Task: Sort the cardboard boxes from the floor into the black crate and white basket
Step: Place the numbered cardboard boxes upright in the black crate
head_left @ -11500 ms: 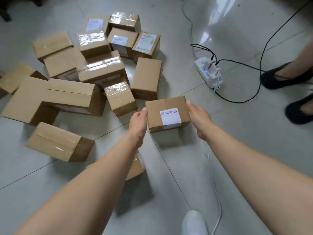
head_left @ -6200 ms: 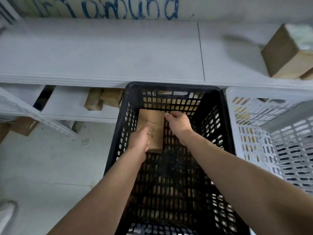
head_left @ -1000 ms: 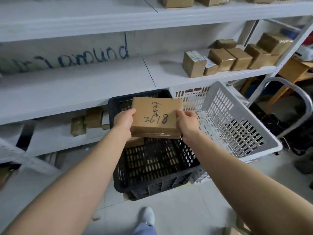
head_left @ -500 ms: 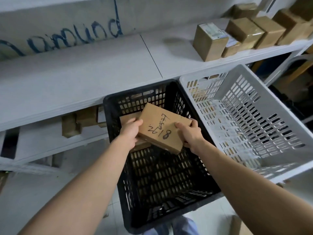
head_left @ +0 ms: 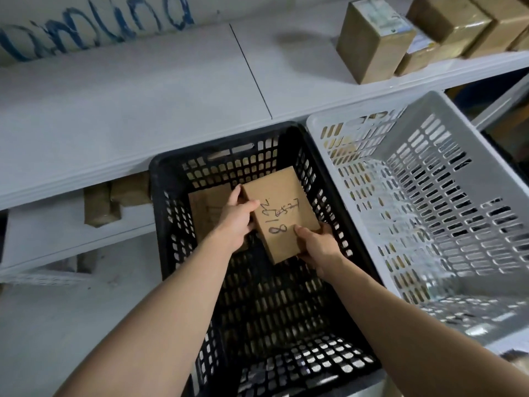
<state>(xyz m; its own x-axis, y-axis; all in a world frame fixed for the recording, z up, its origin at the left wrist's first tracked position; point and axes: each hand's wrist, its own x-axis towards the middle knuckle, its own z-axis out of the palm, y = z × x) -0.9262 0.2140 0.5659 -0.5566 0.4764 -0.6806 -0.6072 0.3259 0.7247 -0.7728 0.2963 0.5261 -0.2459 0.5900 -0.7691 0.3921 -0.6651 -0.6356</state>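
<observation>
Both my hands hold a brown cardboard box (head_left: 279,209) with black handwriting on top, low inside the black crate (head_left: 171,224). My left hand (head_left: 236,220) grips its left side, and my right hand (head_left: 316,243) grips its near right corner. A second cardboard box (head_left: 210,206) lies on the crate floor at the far left, partly hidden behind my left hand. The white basket (head_left: 429,213) stands directly right of the crate and looks empty.
A white shelf board (head_left: 143,104) runs just behind the crate and basket. Several cardboard boxes (head_left: 372,38) stand on it at the far right. Small boxes (head_left: 101,207) sit on a lower shelf to the left. Pale floor lies at the lower left.
Since a second ago the box has gone from above the crate rim down inside it and turned lengthwise. Both hands stayed on it.
</observation>
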